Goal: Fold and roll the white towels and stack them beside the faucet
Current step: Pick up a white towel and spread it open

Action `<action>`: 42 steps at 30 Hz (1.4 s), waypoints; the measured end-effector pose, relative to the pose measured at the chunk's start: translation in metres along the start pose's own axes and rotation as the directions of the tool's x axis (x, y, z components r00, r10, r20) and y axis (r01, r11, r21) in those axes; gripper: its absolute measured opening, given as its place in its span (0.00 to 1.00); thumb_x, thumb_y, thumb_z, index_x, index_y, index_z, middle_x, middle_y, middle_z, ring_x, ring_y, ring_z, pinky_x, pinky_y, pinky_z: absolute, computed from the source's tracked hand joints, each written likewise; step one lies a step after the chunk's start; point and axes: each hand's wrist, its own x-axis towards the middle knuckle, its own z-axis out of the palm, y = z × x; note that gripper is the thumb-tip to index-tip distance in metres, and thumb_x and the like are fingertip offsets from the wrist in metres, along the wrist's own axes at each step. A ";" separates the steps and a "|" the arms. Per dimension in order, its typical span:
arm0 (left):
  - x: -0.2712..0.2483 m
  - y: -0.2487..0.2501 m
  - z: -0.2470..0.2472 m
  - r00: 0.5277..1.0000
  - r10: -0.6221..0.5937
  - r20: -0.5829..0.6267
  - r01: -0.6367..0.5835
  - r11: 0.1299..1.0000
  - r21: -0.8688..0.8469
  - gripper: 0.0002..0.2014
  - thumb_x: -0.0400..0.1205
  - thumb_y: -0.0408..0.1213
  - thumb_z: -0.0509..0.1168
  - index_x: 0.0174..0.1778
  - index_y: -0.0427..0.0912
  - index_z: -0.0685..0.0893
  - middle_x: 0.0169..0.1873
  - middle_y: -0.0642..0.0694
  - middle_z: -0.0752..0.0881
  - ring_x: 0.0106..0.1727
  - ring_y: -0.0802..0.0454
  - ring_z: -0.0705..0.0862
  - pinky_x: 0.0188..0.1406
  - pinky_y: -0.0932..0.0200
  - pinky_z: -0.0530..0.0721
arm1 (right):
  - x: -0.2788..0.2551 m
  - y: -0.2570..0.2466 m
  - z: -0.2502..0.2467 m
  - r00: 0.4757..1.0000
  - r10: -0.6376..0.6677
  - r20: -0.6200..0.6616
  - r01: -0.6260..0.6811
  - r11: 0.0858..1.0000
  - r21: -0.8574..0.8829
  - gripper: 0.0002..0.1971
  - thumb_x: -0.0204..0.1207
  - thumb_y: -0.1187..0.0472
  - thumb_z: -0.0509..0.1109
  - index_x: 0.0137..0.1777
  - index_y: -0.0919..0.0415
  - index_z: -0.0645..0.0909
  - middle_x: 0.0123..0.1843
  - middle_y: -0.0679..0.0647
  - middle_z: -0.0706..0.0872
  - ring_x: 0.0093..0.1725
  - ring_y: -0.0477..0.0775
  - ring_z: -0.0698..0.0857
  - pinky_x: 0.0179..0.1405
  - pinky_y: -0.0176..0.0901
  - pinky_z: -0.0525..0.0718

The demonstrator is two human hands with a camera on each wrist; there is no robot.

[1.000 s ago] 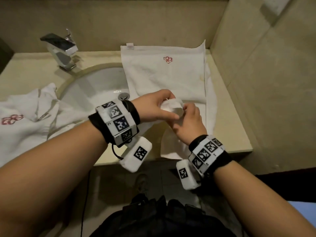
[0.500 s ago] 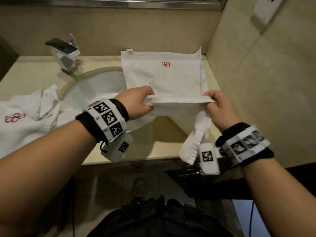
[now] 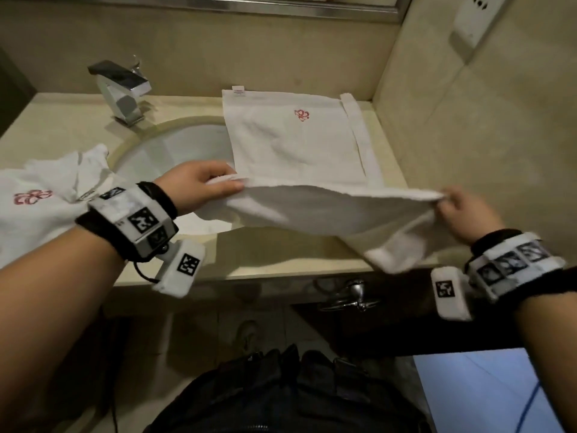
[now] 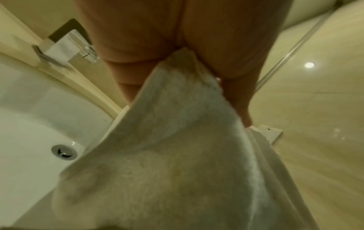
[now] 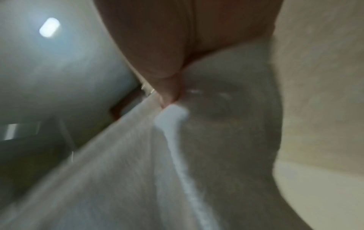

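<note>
A white towel hangs stretched in the air over the counter's front edge. My left hand pinches its left corner above the sink, and my right hand pinches its right corner. The same cloth fills the left wrist view and the blurred right wrist view. Under it a second white towel with a red flower mark lies flat on the counter. A third, crumpled white towel lies at the left. The chrome faucet stands behind the sink.
The white sink basin sits between the faucet and the flat towel, its drain showing in the left wrist view. A beige wall closes the counter's right end. A valve hangs below the counter edge.
My hands were together on a bunched corner, then moved apart. The towel now spreads wide between them, with my right hand far to the right.
</note>
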 end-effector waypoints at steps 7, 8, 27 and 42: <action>-0.026 -0.031 0.022 0.841 -0.302 0.448 0.176 0.937 0.301 0.25 0.75 0.62 0.56 0.21 0.46 0.69 0.16 0.55 0.70 0.20 0.57 0.68 0.24 0.69 0.69 | -0.041 0.000 0.025 0.831 -0.063 0.552 0.099 0.994 -0.035 0.24 0.79 0.46 0.58 0.29 0.65 0.75 0.30 0.55 0.75 0.32 0.48 0.73 0.31 0.39 0.68; -0.028 -0.039 0.031 0.799 -0.348 0.491 0.143 0.902 0.407 0.25 0.77 0.61 0.56 0.21 0.47 0.70 0.18 0.55 0.72 0.22 0.58 0.70 0.26 0.70 0.70 | -0.045 0.005 0.037 0.759 -0.008 0.651 0.149 0.976 -0.162 0.25 0.79 0.44 0.57 0.27 0.60 0.73 0.28 0.54 0.76 0.30 0.49 0.73 0.30 0.37 0.69; 0.062 -0.079 0.025 0.879 -0.306 0.366 0.013 0.782 0.623 0.07 0.76 0.43 0.65 0.49 0.50 0.81 0.46 0.50 0.85 0.44 0.52 0.79 0.42 0.66 0.72 | 0.117 0.034 0.086 0.900 0.416 0.132 -0.376 0.893 -0.248 0.16 0.73 0.61 0.63 0.60 0.67 0.73 0.59 0.72 0.82 0.54 0.70 0.82 0.46 0.48 0.75; 0.238 -0.125 -0.007 0.813 -0.581 0.012 0.581 0.814 0.008 0.33 0.76 0.47 0.69 0.74 0.37 0.67 0.71 0.38 0.75 0.67 0.40 0.77 0.65 0.51 0.74 | 0.215 -0.077 0.119 0.948 -0.068 0.312 0.112 0.986 -0.123 0.17 0.77 0.62 0.63 0.66 0.65 0.75 0.63 0.65 0.80 0.61 0.63 0.79 0.64 0.49 0.75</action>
